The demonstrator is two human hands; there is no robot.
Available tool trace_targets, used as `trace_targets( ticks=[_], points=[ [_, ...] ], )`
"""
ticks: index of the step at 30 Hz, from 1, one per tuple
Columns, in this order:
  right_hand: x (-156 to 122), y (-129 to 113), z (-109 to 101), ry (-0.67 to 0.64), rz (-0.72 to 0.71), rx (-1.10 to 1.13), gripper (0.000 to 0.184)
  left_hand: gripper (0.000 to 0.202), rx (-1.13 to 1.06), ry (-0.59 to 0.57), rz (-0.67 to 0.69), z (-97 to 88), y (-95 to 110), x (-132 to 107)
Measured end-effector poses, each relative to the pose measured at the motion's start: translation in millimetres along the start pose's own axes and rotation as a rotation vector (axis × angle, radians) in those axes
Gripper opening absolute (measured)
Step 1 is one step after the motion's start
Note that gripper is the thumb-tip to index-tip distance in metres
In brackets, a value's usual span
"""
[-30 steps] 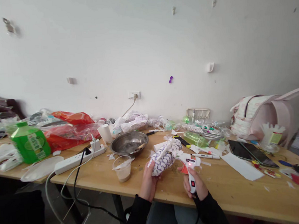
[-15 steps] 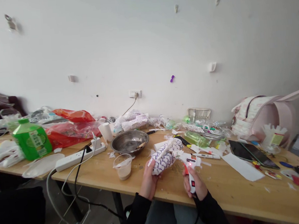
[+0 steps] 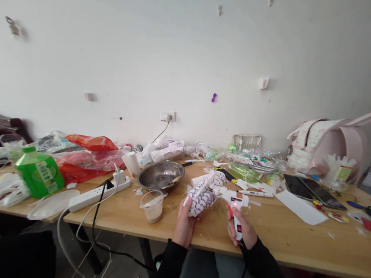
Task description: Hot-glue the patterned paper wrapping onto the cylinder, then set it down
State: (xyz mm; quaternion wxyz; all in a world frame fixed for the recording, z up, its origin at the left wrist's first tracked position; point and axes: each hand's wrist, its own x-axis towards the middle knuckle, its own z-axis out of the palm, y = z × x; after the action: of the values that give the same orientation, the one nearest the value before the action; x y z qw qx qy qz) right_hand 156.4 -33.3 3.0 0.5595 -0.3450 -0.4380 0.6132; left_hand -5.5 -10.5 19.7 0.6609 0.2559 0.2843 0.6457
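My left hand [image 3: 183, 226] is closed around the near end of a white roll with a purple pattern [image 3: 204, 195], held tilted over the wooden table [image 3: 288, 234]. A white strip lies along the roll's top. My right hand [image 3: 241, 233] grips the handle of a white glue gun [image 3: 234, 204] whose red light glows. The gun's nozzle points left at the roll and sits close to its far end. Both sleeves are black.
Left of the roll stand a plastic cup [image 3: 153, 206], a steel bowl [image 3: 160, 176], a white power strip [image 3: 98, 195] with cables and a green bottle [image 3: 39, 175]. Red bags, pens, paper scraps, a dark tablet [image 3: 311, 190] and a pink backpack [image 3: 318, 142] crowd the back and right.
The view has shifted slightly. Both hands, the roll and the glue gun keep nearly the same pose.
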Motion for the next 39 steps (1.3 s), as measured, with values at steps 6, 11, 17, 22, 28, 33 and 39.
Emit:
trace_targets(
  ticks=[6,11,17,22,28,33,39],
  points=[
    [0.5,1.4,0.2,-0.028,0.005,0.022,0.044,0.034,0.008,-0.006,0.004,-0.5,-0.8,0.6],
    [3.3,3.9,0.1,0.058,-0.018,0.038,0.046,0.032,0.021,-0.024,0.010,-1.2,-0.8,0.6],
    [5.2,4.0,-0.2,0.117,-0.001,0.046,0.047,0.027,0.007,-0.033,0.007,0.0,1.0,-2.0],
    [5.2,2.6,0.8,0.139,-0.010,0.063,0.046,0.029,-0.002,-0.006,0.003,-0.5,-0.7,-1.0],
    [6.3,3.3,0.6,0.162,-0.024,0.082,0.045,0.032,-0.008,-0.002,-0.003,-1.4,-0.8,0.8],
    [6.8,4.3,-0.9,0.144,-0.030,0.122,0.044,0.031,-0.016,-0.011,-0.018,-1.5,0.2,0.2],
    [6.8,2.0,-1.3,0.144,-0.038,0.154,0.043,0.032,-0.007,-0.012,-0.004,-1.8,-0.7,0.3]
  ],
)
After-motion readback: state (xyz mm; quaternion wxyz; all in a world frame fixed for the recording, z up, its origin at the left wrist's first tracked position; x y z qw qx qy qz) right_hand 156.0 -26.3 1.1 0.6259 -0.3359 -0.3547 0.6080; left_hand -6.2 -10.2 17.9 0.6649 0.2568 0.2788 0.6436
